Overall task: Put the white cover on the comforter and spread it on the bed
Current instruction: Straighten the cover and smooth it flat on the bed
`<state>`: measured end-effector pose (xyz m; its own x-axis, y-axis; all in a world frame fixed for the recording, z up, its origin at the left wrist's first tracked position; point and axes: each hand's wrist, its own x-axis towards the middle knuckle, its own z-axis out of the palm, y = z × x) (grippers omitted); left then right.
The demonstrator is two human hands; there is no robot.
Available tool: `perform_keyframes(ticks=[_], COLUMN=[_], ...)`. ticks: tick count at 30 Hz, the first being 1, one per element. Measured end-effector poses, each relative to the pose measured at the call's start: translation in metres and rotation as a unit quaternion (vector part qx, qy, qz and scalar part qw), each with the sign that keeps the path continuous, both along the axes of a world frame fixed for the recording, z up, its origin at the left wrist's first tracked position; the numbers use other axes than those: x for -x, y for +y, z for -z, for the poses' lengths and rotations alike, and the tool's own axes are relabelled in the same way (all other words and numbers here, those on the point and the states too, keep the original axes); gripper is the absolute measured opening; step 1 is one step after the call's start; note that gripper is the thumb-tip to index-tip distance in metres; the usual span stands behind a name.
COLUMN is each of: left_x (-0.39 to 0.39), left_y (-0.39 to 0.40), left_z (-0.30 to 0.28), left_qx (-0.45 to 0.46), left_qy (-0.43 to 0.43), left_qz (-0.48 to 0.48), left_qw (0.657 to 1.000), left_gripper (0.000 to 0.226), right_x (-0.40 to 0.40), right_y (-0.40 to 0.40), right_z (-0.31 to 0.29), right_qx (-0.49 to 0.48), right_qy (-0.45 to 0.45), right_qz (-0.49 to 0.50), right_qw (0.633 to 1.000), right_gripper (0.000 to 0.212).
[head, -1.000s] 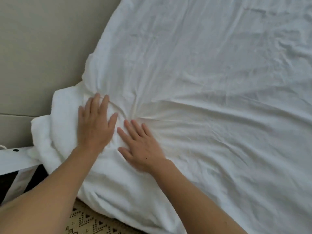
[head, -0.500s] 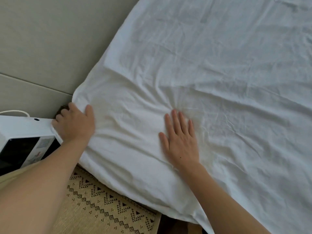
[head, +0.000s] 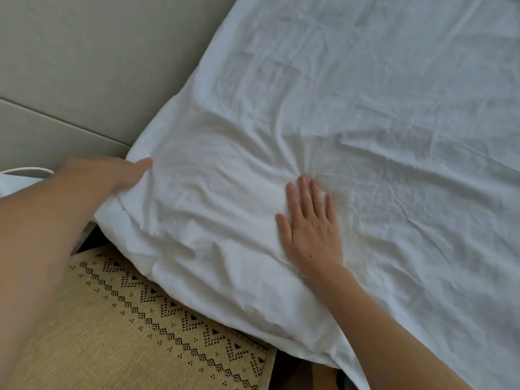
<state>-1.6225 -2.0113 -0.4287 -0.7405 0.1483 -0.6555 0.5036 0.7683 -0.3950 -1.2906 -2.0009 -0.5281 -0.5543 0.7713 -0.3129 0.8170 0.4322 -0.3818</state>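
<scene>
Beige wall (head: 84, 52) behind; right hand (head: 311, 229) flat on white cover (head: 365, 108), blurred left hand (head: 104, 175) grips its corner.

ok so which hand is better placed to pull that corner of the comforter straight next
Left, probably. The left hand is already at the corner of the covered comforter, fingers touching its edge, though it is blurred. The right hand lies flat further in, better placed to pin the fabric down.

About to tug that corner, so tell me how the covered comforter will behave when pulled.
The covered comforter will probably drape floppily: creases fan out around the flat right hand. It likely bunches rather than slides whole; folds gather at the corner by the left hand.
</scene>
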Motion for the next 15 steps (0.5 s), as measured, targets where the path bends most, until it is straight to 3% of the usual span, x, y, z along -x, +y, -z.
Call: perform_keyframes(ticks=[2, 4, 6, 9, 11, 13, 15], left_x=[-0.003, -0.016, -0.029, -0.040, -0.046, -0.048, -0.055], left_y=[0.008, 0.020, 0.030, 0.040, 0.042, 0.041, 0.036], left_z=[-0.001, 0.005, 0.012, 0.018, 0.013, 0.001, -0.014], left_qx=[-0.039, -0.176, -0.340, -0.446, -0.415, -0.308, -0.218], left_qy=[-0.029, -0.082, -0.090, -0.103, -0.171, -0.214, -0.224], left_qz=[0.033, -0.017, -0.111, -0.238, -0.279, -0.250, -0.210], left_qw=[0.998, 0.981, 0.930, 0.857, 0.849, 0.893, 0.926], left_gripper=[0.093, 0.082, 0.071, 0.061, 0.068, 0.088, 0.093], right_x=[0.000, 0.000, 0.000, 0.000, -0.001, -0.002, -0.004], right_y=[0.000, 0.000, 0.000, -0.001, 0.000, 0.001, 0.005], right_z=[0.001, 0.004, 0.007, 0.009, 0.009, 0.004, -0.002], right_qx=[-0.004, -0.012, -0.018, -0.029, -0.030, -0.020, 0.002], right_qy=[0.002, 0.002, -0.001, -0.002, -0.005, -0.011, -0.012], right_qz=[0.001, 0.004, 0.004, 0.001, -0.003, -0.009, -0.026], right_qw=[1.000, 1.000, 1.000, 1.000, 1.000, 1.000, 1.000], right_gripper=[0.061, 0.061, 0.061, 0.061, 0.061, 0.062, 0.062])
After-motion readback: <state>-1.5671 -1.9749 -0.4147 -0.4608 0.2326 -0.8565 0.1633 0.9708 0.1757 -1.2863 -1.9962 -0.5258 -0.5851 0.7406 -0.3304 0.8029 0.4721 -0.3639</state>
